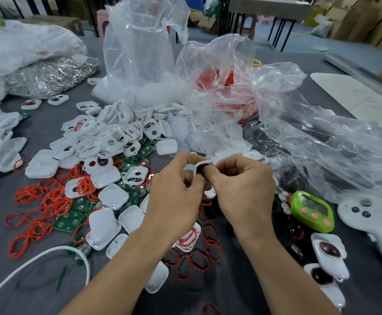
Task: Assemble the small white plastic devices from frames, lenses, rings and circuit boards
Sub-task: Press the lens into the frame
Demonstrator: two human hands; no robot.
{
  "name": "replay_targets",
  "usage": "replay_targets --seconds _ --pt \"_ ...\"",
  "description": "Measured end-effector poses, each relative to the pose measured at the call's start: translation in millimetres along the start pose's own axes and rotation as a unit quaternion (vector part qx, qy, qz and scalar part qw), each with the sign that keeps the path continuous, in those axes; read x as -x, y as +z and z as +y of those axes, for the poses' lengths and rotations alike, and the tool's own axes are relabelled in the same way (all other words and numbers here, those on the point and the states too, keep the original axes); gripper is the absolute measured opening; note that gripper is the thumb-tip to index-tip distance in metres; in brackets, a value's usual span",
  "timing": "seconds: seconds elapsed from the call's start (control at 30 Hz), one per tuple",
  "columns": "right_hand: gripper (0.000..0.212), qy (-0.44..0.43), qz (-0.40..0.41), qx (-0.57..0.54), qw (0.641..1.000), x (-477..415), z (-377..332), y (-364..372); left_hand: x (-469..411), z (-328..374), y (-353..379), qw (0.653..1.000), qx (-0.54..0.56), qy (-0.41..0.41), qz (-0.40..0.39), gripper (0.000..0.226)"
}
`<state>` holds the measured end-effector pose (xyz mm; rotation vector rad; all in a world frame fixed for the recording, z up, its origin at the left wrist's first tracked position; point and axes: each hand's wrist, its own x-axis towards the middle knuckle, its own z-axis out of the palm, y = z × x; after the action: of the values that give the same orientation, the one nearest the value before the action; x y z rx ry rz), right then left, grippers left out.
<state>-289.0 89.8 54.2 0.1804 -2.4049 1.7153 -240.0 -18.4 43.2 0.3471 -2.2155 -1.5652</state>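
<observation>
My left hand (176,192) and my right hand (242,189) meet over the middle of the table, both with curled fingers pinching one small white frame (202,164) that has a dark lens in it. The part is mostly hidden by my fingers. Behind and left of my hands lies a heap of white frames (117,133). Red rings (40,208) are scattered at the left, with green circuit boards (68,221) and white back covers (103,228) among them. Two finished devices with dark lenses (328,251) lie at the lower right.
Clear plastic bags (231,71) of parts stand behind the heap, one holding red rings. A green timer (312,210) and a white controller (371,221) lie at the right. A white cable (38,255) curves across the lower left. A bag of metal clips (49,76) is far left.
</observation>
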Motion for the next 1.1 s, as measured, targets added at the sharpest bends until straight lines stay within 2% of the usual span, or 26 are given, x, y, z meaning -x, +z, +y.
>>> replay_targets --seconds 0.1,0.17,0.23,0.4,0.5,0.57,0.67,0.8,0.93,1.0,1.1 --pt "0.018 0.025 -0.034 -0.028 0.999 -6.0 3.5 -1.2 0.2 3.4 -1.8 0.998 0.061 -0.027 -0.01 0.035" --pt "0.01 0.042 -0.084 -0.058 0.994 -7.2 4.4 -1.4 0.8 5.4 -4.1 0.995 0.096 -0.032 -0.016 0.032" --pt "0.007 0.044 -0.099 -0.063 0.992 -6.7 4.6 -1.8 1.0 6.3 -5.0 0.994 0.106 -0.031 -0.023 0.028" --pt "0.012 0.032 -0.09 -0.055 0.994 -9.4 9.3 -2.8 -1.9 1.7 -2.1 1.0 0.012 0.005 0.006 0.028" --pt "0.011 0.062 -0.132 -0.093 0.985 -7.6 8.3 -1.0 -5.2 -0.5 -4.7 0.999 0.041 -0.006 0.012 0.036" --pt "0.013 0.055 -0.137 -0.069 0.987 -6.7 9.1 0.7 -6.1 -1.4 -6.4 0.999 0.046 0.001 0.013 0.037" --pt "0.014 0.037 -0.122 -0.038 0.991 -4.8 8.4 1.2 -4.0 -1.5 -4.7 0.999 0.02 0.012 0.022 0.03" --pt "0.013 0.007 -0.074 -0.037 0.997 0.8 5.0 2.0 -1.7 -5.7 -3.7 0.992 -0.095 0.049 0.063 0.022" --pt "0.019 -0.004 -0.127 -0.068 0.99 5.2 -0.7 2.1 2.0 -5.9 -4.7 0.978 -0.16 0.099 0.085 0.018" --pt "0.017 0.016 -0.148 -0.109 0.983 7.1 -2.2 2.2 3.2 -4.8 -4.4 0.971 -0.178 0.134 0.091 0.017" --pt "0.005 0.067 -0.156 -0.181 0.969 10.1 -3.3 3.9 5.9 -1.7 -0.2 0.973 -0.168 0.106 0.115 0.029"
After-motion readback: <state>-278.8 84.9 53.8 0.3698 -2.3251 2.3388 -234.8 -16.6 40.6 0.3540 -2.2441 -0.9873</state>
